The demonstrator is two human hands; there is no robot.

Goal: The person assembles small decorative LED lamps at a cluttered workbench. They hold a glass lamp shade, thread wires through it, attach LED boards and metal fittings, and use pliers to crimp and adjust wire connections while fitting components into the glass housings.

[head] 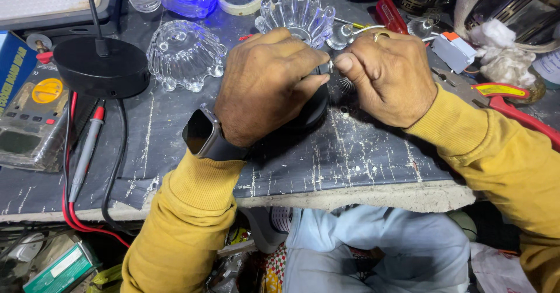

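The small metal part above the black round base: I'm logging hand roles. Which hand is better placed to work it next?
Right, probably. The right hand already pinches the small metal part at its fingertips, while the left hand lies over the black round base, steadying it.

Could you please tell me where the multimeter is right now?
In the head view, the multimeter lies at the bench's far left edge, just left of its probes and below the round black base.

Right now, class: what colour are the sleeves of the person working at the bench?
Mustard yellow sleeves, seen best in the head view.
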